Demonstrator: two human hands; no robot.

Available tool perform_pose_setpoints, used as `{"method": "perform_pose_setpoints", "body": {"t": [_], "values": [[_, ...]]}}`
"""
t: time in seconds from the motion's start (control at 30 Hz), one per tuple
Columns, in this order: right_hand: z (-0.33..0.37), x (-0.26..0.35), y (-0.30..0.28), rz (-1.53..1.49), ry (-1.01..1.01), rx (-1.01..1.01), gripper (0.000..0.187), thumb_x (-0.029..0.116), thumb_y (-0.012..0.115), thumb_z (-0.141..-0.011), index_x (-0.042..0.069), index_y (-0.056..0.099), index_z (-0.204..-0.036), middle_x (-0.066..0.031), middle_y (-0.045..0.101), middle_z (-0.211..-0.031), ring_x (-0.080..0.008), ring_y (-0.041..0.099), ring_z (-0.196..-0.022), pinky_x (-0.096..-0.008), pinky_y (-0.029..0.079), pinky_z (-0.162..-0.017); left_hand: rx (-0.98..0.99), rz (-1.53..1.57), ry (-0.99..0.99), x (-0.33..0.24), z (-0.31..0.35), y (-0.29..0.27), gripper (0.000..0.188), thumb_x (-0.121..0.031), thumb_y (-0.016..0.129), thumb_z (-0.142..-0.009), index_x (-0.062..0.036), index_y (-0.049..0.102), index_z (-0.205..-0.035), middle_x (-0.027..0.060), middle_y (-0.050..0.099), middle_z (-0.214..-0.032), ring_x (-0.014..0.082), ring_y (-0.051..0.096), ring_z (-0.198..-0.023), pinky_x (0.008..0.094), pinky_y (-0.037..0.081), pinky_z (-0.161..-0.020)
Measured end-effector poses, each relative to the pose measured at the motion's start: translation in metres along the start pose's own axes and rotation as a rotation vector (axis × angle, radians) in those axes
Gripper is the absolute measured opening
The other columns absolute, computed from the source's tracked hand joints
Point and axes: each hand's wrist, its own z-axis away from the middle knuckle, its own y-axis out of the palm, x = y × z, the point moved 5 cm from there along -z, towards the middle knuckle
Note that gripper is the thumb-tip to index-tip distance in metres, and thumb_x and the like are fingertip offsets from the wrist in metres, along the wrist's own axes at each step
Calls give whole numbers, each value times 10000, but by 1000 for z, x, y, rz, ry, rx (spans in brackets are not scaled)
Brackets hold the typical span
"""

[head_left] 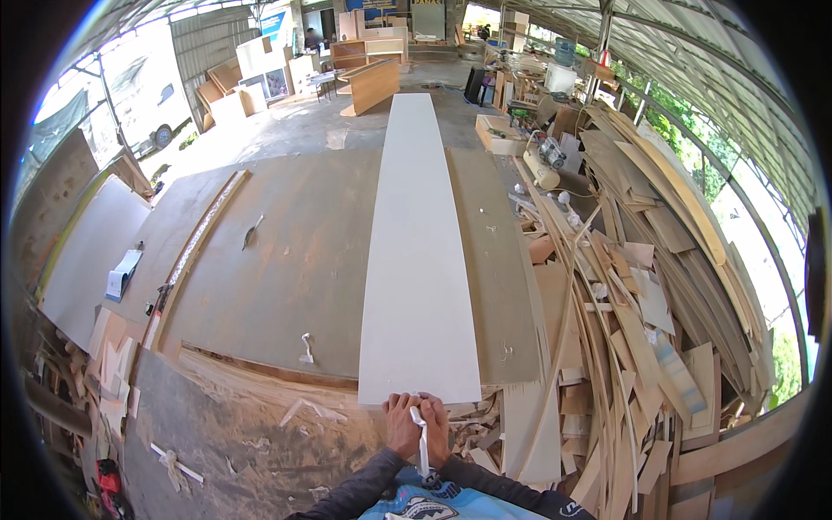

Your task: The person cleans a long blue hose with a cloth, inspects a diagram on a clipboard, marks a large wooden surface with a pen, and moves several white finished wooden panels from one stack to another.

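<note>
A long white board (416,251) lies lengthwise on the brown work table, its near end just ahead of my hands. My left hand (402,426) is closed at this near edge, its knuckles up against the board; what its fingers hold is hidden. Pressed beside it, my right hand (438,431) is closed too. A narrow white strip (423,444) bends out between the two hands and hangs toward my shirt; it appears gripped by the right hand.
The brown table (277,251) carries a long wooden strip (195,251) and a blue-white booklet (123,276) at left. Wood offcuts (633,347) pile up along the right, with an air compressor (544,165) behind. Cabinets (371,85) stand at the back; a red tool (109,478) lies lower left.
</note>
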Motion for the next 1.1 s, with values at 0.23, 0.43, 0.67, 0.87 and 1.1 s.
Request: {"method": "perform_pose_setpoints", "body": {"t": [0.23, 0.43, 0.67, 0.87, 1.1], "values": [[-22, -32, -67, 365, 109, -354, 338, 313, 512, -919, -18, 577, -926, -64, 588, -855, -140, 530, -772, -327, 462, -620, 347, 755, -167, -6, 49, 10, 514, -360, 341, -966, -25, 319, -1355, 215, 490, -1178, 348, 440, -1114, 420, 330, -962], [22, -59, -13, -293, 65, -108, 389, 368, 436, -946, 19, 499, -1106, -76, 557, -993, -180, 524, -888, -327, 435, -798, 90, 198, -10, 5, 58, 11, 450, -358, 331, -962, 23, 470, -1157, 254, 456, -1059, 394, 398, -1010, 479, 295, -932], [69, -12, 59, 912, -443, 263, 427, 220, 378, -964, 89, 369, -1370, -212, 262, -1348, -393, 342, -1217, -440, 335, -979, 203, 1561, -1115, 60, 48, -2, 309, -258, 348, -968, -9, 527, -933, 80, 572, -897, 196, 568, -796, 339, 487, -692], [63, -11, 61, 1081, -677, 271, 335, 74, 512, -874, 30, 529, -1206, -221, 466, -1204, -364, 493, -1076, -400, 442, -867, 288, 1387, -727, 36, 80, -44, 680, -509, 284, -963, 22, 215, -1383, 128, 278, -1409, 189, 235, -1308, 312, 208, -1073], [53, -31, 5, 1096, -565, 270, 151, 74, 581, -814, 12, 656, -929, -153, 638, -803, -291, 624, -746, -362, 484, -713, 432, 1226, -752, 106, 144, -80, 640, -456, 421, -943, 20, 332, -1362, 122, 522, -1239, 176, 504, -1111, 308, 401, -917]]}}
